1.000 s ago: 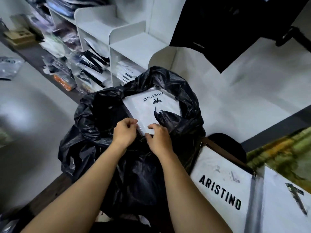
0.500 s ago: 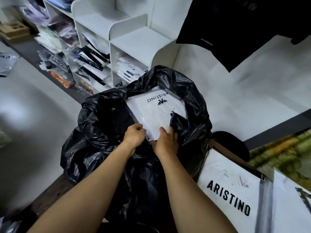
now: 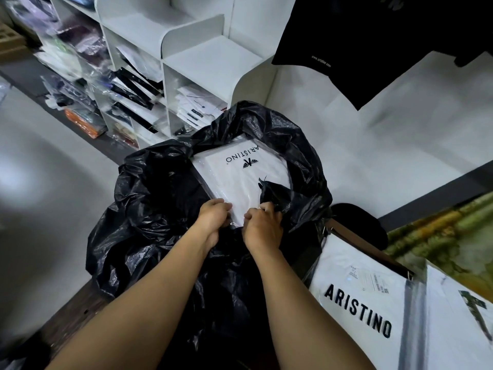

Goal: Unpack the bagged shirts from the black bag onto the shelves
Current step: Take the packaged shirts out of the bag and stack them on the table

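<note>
A big crumpled black bag (image 3: 149, 209) stands open in front of me. Inside it lies a white bagged shirt (image 3: 234, 180) printed ARISTINO, its far end pointing at the shelves. My left hand (image 3: 213, 213) grips the shirt's near edge with curled fingers. My right hand (image 3: 262, 222) is curled beside it at the same edge, pinching black bag plastic against the shirt. White cubby shelves (image 3: 210, 62) stand behind the bag, several compartments stuffed with packed clothes.
Two more white ARISTINO bagged shirts (image 3: 360, 297) lie at the lower right on a surface. A black garment (image 3: 360, 44) hangs at the top right. Packed clothes (image 3: 80, 121) spill on the dark floor strip left of the shelves.
Both hands moved a little further into the bag and closed on the near edge of the shirt; the right hand went from flat to curled.
</note>
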